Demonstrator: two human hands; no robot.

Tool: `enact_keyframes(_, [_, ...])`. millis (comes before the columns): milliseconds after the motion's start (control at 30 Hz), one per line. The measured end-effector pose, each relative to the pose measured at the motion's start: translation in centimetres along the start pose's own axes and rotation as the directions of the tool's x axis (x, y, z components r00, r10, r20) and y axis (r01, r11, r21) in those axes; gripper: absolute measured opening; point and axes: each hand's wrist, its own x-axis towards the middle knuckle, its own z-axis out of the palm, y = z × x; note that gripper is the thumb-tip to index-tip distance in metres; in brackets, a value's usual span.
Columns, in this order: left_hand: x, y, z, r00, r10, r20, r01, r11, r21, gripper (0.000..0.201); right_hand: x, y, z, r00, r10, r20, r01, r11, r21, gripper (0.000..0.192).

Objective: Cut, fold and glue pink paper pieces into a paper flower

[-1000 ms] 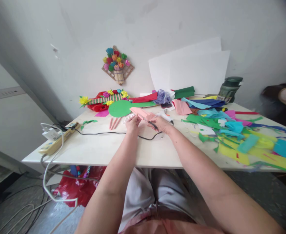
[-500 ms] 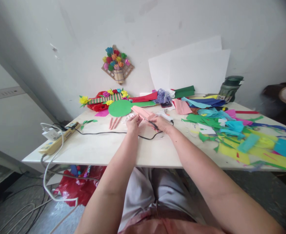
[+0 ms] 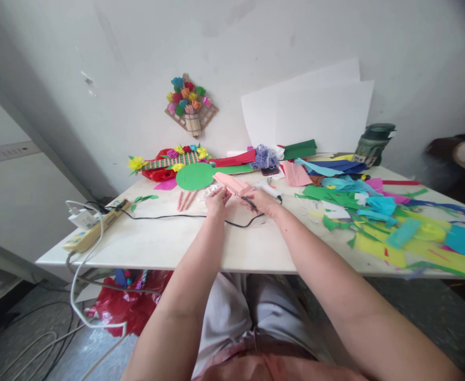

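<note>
Over the middle of the table (image 3: 148, 248), my left hand (image 3: 217, 200) is closed on the near edge of a folded piece of pink crepe paper (image 3: 232, 182). My right hand (image 3: 263, 202) grips a pair of dark-handled scissors (image 3: 248, 202), whose blades point left along the pink paper. How far the blades are apart is too small to tell. Left of my hands lie several thin pink rolled strips (image 3: 187, 200) and a green paper circle (image 3: 194, 177). Behind my right hand rests a white glue gun (image 3: 267, 188), partly hidden.
A black cord (image 3: 169, 216) crosses the table below my wrists. At left is a power strip (image 3: 93, 227) with a white plug. Paper scraps (image 3: 379, 222) in many colours cover the right side. A green bottle (image 3: 375, 144) stands at the back right; white boards (image 3: 307, 116) lean on the wall.
</note>
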Motion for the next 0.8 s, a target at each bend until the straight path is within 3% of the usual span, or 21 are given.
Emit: enact_keyframes(800, [-0.08,0.59,-0.07,0.999,-0.043,-0.033,0.041,0.997,-0.058,0.014,-0.59,-0.39,-0.35,0.998,0.025,0.053,-0.029,0.997,0.070,0.033])
